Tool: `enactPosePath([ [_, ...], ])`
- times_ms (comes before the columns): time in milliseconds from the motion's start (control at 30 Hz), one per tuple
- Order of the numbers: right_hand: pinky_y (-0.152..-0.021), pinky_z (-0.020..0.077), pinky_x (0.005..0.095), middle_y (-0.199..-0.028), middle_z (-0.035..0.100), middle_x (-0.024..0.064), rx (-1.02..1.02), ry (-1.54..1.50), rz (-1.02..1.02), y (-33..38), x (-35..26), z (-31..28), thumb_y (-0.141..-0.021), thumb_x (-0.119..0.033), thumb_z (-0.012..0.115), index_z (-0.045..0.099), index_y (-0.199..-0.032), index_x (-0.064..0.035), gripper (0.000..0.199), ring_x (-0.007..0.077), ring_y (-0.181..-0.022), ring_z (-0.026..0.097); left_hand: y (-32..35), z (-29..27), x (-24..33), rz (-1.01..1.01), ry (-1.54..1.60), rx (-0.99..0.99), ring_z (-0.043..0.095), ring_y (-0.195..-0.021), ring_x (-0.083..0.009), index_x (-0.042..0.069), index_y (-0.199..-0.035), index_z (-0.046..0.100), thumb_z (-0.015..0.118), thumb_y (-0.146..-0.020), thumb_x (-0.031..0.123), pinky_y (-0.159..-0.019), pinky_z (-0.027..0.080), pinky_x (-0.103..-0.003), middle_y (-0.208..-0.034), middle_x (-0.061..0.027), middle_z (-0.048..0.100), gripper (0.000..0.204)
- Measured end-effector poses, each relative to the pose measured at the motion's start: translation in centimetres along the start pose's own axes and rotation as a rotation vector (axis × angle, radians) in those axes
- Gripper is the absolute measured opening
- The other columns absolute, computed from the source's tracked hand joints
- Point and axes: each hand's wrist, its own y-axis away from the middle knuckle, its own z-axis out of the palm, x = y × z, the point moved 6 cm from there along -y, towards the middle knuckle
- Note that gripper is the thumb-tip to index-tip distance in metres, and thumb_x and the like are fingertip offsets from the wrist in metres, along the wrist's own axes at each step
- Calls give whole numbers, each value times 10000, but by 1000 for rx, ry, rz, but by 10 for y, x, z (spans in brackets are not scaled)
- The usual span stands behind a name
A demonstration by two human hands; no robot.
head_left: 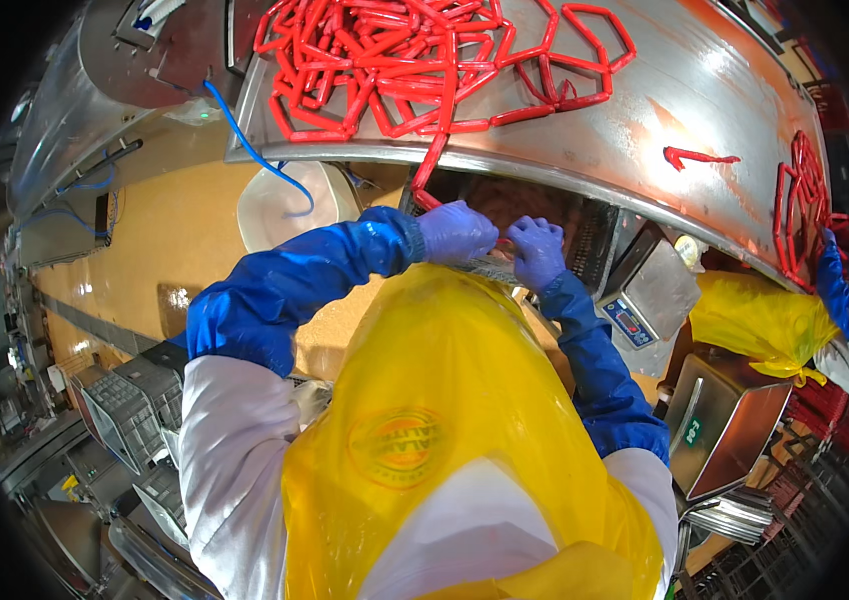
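A tangled chain of red linked sausages (375, 70) lies on the metal table (665, 110). One strand of it hangs over the near edge and runs down to my left hand (455, 232), which is closed around it in a purple glove. Close beside it on the right, my right hand (537, 250), gloved alike, has its fingers curled in a pinch. A short reddish bit shows between the two hands, apparently the end of the strand. Both hands are above a dark crate (595, 245) below the table edge; my fingers hide most of what they grip.
A white tub (295, 205) stands at left, with a blue hose (255, 150) dangling over it. To the right are a weighing scale (650, 290) and a metal bin (730, 420). At far right a co-worker's blue sleeve (838, 285) reaches to more red sausages (800, 210).
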Motion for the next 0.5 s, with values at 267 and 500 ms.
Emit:
enactPosePath([
  [267, -860, 538, 437, -1093, 704, 105, -255, -998, 598, -24, 113, 95, -1000, -448, 537, 659, -1194, -83, 432, 282, -944, 666, 177, -191, 20, -204, 847, 1054, 597, -785, -196, 53, -785, 607, 579, -966, 311, -770, 489, -335, -820, -76, 619, 317],
  [500, -1159, 280, 626, -1546, 345, 283, -671, -2526, 775, -234, -111, 71, -822, -826, 518, 261, -1520, 50, 1149, 428, -1434, 352, 317, -251, 105, 243, 1408, 1715, 305, -469, -83, 167, -610, 371, 484, -958, 88, -704, 365, -307, -572, 36, 346, 374],
])
